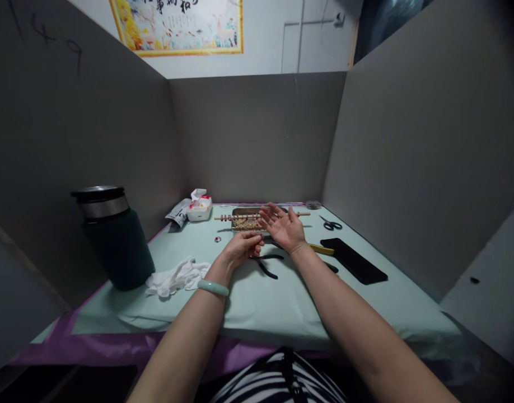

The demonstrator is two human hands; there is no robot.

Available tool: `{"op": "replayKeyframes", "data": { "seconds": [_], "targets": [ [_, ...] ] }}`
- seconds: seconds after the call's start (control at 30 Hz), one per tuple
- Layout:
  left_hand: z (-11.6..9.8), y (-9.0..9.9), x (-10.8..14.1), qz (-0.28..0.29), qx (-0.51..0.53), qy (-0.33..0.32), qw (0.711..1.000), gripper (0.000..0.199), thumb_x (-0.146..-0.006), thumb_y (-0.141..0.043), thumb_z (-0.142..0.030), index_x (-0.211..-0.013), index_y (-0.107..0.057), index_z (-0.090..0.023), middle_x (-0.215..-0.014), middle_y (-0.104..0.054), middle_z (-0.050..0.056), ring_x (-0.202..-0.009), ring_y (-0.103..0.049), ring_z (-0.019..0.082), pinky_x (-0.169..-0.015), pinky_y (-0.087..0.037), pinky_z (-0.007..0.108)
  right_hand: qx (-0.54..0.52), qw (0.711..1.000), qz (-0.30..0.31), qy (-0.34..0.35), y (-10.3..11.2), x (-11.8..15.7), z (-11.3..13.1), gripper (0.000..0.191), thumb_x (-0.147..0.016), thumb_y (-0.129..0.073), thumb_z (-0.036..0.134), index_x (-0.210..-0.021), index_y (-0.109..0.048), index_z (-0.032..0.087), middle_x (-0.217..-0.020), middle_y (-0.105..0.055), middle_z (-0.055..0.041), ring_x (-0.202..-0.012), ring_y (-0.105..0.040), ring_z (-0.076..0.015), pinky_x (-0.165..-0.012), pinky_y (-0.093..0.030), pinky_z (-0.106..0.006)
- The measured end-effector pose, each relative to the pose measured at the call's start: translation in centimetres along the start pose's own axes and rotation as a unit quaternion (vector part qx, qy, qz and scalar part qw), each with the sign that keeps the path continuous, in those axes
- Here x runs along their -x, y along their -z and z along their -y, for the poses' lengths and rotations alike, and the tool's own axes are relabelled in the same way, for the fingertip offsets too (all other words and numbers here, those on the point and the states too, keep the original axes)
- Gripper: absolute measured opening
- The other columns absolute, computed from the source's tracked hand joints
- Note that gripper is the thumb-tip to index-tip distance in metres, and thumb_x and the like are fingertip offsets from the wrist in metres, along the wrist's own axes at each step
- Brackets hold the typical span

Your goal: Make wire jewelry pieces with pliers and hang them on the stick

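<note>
My right hand (283, 225) is held palm up with fingers spread, over the near edge of a shallow metal tray (240, 212) of small gold-coloured pieces. Nothing visible lies in that palm. My left hand (241, 248) is curled beside it, fingertips pinched together near the right palm; whether it holds a tiny piece I cannot tell. A wooden stick (227, 217) strung with beads rests across the tray. Black-handled pliers (267, 269) lie on the cloth just under my hands. A pale green bangle (213, 287) circles my left wrist.
A dark green flask (114, 240) stands at the left, a crumpled white cloth (177, 278) beside it. A tissue pack (199, 207) sits at the back left. Scissors (332, 225), a black phone (353, 260) and a yellow-handled tool (322, 249) lie at the right. Grey partition walls (257, 134) enclose the table.
</note>
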State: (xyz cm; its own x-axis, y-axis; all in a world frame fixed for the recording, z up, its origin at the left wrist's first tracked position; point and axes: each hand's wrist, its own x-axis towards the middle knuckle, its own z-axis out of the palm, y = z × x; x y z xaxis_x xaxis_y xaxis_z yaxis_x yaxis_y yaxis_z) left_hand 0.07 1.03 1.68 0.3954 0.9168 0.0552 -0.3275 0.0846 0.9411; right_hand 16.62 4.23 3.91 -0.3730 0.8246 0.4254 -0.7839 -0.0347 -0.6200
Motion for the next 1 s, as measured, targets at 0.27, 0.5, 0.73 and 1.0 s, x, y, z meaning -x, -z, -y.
{"op": "replayKeyframes", "data": {
  "seconds": [0.27,0.5,0.73,1.0],
  "targets": [
    [-0.5,-0.2,0.0,-0.086,0.029,-0.080,0.993,0.021,-0.071,-0.069,-0.015,-0.090,-0.061,-0.008,-0.069,-0.064,0.004,-0.049,-0.056,0.007,-0.052,-0.048,0.022,0.218,0.976,-0.008,-0.018,0.4,-0.2,-1.7,0.024,-0.075,-0.058,0.033,-0.092,-0.065,0.019,-0.090,-0.065,-0.0035,-0.076,-0.058,-0.0151,-0.068,-0.046,-0.029],
    [-0.4,-0.2,0.0,-0.099,0.017,-0.049,0.994,0.011,-0.076,-0.063,-0.011,-0.086,-0.061,-0.007,-0.067,-0.064,0.006,-0.051,-0.059,0.010,-0.053,-0.049,0.023,0.447,0.889,-0.095,0.041,0.2,-0.5,-3.3,0.026,-0.069,-0.064,0.043,-0.074,-0.057,0.018,-0.062,-0.053,0.0030,-0.052,-0.044,-0.0095,-0.050,-0.035,-0.024],
    [-0.8,-0.1,0.1,-0.065,0.049,-0.022,0.996,0.013,-0.085,-0.053,-0.016,-0.081,-0.061,-0.006,-0.068,-0.064,0.008,-0.051,-0.059,0.009,-0.054,-0.050,0.023,0.475,0.876,-0.079,0.034,0.3,-0.5,-3.1,0.033,-0.073,-0.058,0.049,-0.065,-0.053,0.018,-0.050,-0.045,0.0048,-0.044,-0.037,-0.0085,-0.044,-0.026,-0.023],
    [-0.7,0.0,0.0,-0.063,0.038,-0.013,0.997,0.012,-0.084,-0.055,-0.016,-0.078,-0.060,-0.007,-0.066,-0.063,0.007,-0.049,-0.058,0.009,-0.051,-0.049,0.021,0.471,0.878,-0.073,0.043,0.0,-0.4,-3.2,0.036,-0.071,-0.060,0.052,-0.062,-0.051,0.019,-0.048,-0.044,0.0048,-0.044,-0.035,-0.0084,-0.044,-0.025,-0.024]
  ]
}}
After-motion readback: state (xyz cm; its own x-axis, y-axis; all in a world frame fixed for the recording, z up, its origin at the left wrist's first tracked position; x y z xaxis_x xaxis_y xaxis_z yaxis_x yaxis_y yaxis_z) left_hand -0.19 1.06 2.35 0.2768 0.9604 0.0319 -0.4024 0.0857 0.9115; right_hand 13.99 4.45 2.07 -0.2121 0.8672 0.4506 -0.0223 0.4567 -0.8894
